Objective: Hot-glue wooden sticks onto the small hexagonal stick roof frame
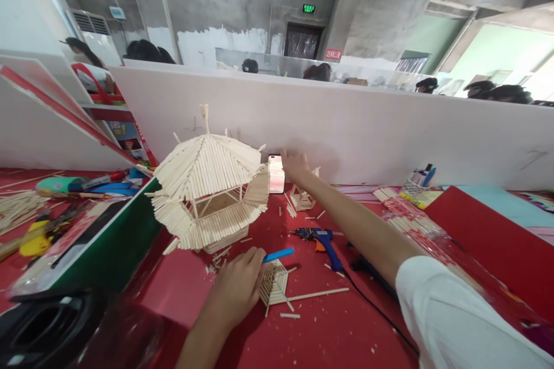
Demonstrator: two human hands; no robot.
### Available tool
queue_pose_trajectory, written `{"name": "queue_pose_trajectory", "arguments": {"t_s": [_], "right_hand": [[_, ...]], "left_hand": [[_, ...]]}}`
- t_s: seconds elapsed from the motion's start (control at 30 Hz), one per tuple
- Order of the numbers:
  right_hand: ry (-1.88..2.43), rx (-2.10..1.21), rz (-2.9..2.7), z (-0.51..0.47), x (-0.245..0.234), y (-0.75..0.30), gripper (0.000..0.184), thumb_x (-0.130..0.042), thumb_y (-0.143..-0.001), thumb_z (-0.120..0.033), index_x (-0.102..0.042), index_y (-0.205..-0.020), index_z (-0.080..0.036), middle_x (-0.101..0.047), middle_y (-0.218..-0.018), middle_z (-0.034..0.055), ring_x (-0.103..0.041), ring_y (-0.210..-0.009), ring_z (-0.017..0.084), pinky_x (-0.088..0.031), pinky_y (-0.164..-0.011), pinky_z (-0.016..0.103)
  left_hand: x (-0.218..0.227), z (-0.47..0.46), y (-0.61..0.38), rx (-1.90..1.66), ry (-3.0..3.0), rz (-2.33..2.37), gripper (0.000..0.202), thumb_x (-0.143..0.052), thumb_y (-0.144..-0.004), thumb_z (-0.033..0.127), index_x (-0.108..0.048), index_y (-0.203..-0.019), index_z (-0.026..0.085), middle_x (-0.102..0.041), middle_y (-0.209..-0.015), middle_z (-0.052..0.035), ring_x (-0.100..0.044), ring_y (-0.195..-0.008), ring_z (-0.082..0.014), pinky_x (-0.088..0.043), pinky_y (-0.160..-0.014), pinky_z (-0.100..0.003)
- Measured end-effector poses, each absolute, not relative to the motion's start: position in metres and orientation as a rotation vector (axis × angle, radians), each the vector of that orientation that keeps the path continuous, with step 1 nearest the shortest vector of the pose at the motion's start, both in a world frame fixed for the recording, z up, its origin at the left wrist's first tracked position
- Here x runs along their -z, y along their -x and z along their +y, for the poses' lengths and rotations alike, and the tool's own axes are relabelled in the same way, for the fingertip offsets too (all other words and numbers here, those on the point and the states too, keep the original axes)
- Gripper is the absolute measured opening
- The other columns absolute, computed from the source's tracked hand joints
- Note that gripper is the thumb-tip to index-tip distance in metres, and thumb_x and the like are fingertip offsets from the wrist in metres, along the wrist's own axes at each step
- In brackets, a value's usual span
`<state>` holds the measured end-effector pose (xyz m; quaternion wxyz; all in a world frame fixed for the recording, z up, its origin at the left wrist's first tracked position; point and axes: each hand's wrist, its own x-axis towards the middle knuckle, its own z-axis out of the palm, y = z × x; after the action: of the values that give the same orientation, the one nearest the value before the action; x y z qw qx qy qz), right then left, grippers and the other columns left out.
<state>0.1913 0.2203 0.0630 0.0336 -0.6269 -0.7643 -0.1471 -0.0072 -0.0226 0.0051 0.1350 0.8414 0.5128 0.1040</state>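
A pavilion model built of pale wooden sticks (212, 196) stands on the red table (329, 328). My left hand (240, 288) rests closed on the table just in front of it, gripping a blue-handled tool (277, 254) beside a small hexagonal stick panel (274, 283). My right hand (295, 165) is stretched far forward with fingers spread, at a phone (276, 173) that leans against the white partition. A small stick frame (302, 198) sits just under that hand. A blue glue gun (322, 240) lies below my right forearm.
The white partition wall (367, 127) closes the back of the table. Bundles of sticks in wrappers (407, 213) lie at right, tools and pens (86, 184) at left, a pen cup (419, 181) by the wall. Loose stick scraps litter the surface. Other people's heads show beyond the partition.
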Motion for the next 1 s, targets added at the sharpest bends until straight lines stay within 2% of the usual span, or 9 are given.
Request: {"name": "queue_pose_trajectory", "arguments": {"t_s": [0.1, 0.2, 0.3, 0.37, 0.47, 0.6, 0.7, 0.87, 1.0], "right_hand": [[1.899, 0.375, -2.278, 0.211, -0.074, -0.193, 0.056, -0.046, -0.089, -0.012, -0.03, -0.142, -0.008, -0.066, -0.11, 0.0217, -0.059, -0.105, 0.031, -0.036, -0.089, 0.043], [1.791, 0.356, -2.201, 0.192, -0.089, -0.194, 0.051, -0.045, -0.091, -0.021, -0.034, -0.14, -0.012, -0.063, -0.118, 0.0197, -0.056, -0.108, 0.031, -0.037, -0.09, 0.044], [1.647, 0.339, -2.199, 0.168, -0.107, -0.193, 0.05, -0.046, -0.091, -0.026, -0.036, -0.138, -0.014, -0.059, -0.124, 0.0182, -0.053, -0.112, 0.031, -0.036, -0.093, 0.044], [1.564, 0.308, -2.187, 0.149, -0.117, -0.193, 0.047, -0.045, -0.091, -0.026, -0.039, -0.136, -0.014, -0.059, -0.124, 0.0177, -0.052, -0.112, 0.031, -0.036, -0.093, 0.045], [1.39, 0.219, -2.138, 0.112, -0.123, -0.195, 0.04, -0.041, -0.093, -0.025, -0.044, -0.131, -0.014, -0.063, -0.114, 0.0155, -0.055, -0.106, 0.029, -0.036, -0.092, 0.042], [1.179, -0.055, -2.056, 0.046, -0.1, -0.2, 0.029, -0.044, -0.092, -0.026, -0.052, -0.119, -0.017, -0.067, -0.099, 0.009, -0.06, -0.093, 0.023, -0.041, -0.088, 0.035], [1.157, -0.268, -2.044, 0.002, -0.063, -0.206, 0.02, -0.049, -0.089, -0.024, -0.056, -0.108, -0.02, -0.068, -0.094, 0.0065, -0.062, -0.088, 0.021, -0.043, -0.087, 0.035], [1.173, -0.813, -1.692, -0.032, -0.011, -0.221, 0.028, -0.053, -0.089, -0.035, -0.052, -0.114, -0.021, -0.067, -0.098, 0.0065, -0.064, -0.083, 0.018, -0.051, -0.075, 0.031], [1.098, -0.998, -1.517, -0.038, 0.003, -0.227, 0.035, -0.059, -0.086, -0.039, -0.056, -0.115, -0.021, -0.068, -0.099, 0.007, -0.065, -0.09, 0.019, -0.052, -0.077, 0.03]], "left_hand": [[-0.004, -0.019, 0.016, -0.354, -2.408, 1.554, 0.028, -0.028, -0.098, 0.025, -0.054, -0.108, 0.021, -0.067, -0.099, -0.0089, -0.066, -0.089, -0.0248, -0.048, -0.075, -0.034], [-0.003, -0.013, 0.027, -0.489, -2.36, 1.616, 0.034, -0.028, -0.097, 0.022, -0.052, -0.12, 0.021, -0.067, -0.108, -0.0117, -0.065, -0.101, -0.0265, -0.049, -0.083, -0.037], [-0.001, -0.007, 0.035, -0.623, -2.348, 1.661, 0.04, -0.028, -0.097, 0.027, -0.05, -0.13, 0.017, -0.064, -0.121, -0.015, -0.062, -0.109, -0.0278, -0.048, -0.091, -0.039], [-0.001, -0.005, 0.036, -0.655, -2.3, 1.729, 0.041, -0.03, -0.098, 0.03, -0.051, -0.13, 0.017, -0.062, -0.125, -0.0145, -0.061, -0.112, -0.028, -0.047, -0.093, -0.04], [-0.003, -0.004, 0.035, -0.64, -2.26, 1.732, 0.04, -0.031, -0.099, 0.035, -0.056, -0.126, 0.02, -0.065, -0.122, -0.0115, -0.061, -0.112, -0.0265, -0.046, -0.094, -0.038], [-0.006, -0.004, 0.033, -0.632, -2.258, 1.748, 0.038, -0.029, -0.099, 0.032, -0.057, -0.12, 0.017, -0.067, -0.114, -0.0145, -0.062, -0.107, -0.0269, -0.047, -0.09, -0.038], [-0.008, -0.005, 0.032, -0.689, -2.256, 1.739, 0.037, -0.026, -0.099, 0.032, -0.052, -0.119, 0.014, -0.067, -0.107, -0.016, -0.063, -0.102, -0.0268, -0.047, -0.085, -0.037], [-0.018, -0.014, 0.023, -0.642, -2.306, 1.456, 0.032, -0.021, -0.101, 0.04, -0.047, -0.104, 0.021, -0.064, -0.09, -0.0055, -0.062, -0.083, -0.0223, -0.044, -0.076, -0.033], [-0.024, -0.026, 0.006, -0.374, -2.341, 1.353, 0.032, -0.019, -0.101, 0.043, -0.043, -0.104, 0.023, -0.062, -0.082, -0.0016, -0.061, -0.074, -0.0209, -0.039, -0.066, -0.029]]}}
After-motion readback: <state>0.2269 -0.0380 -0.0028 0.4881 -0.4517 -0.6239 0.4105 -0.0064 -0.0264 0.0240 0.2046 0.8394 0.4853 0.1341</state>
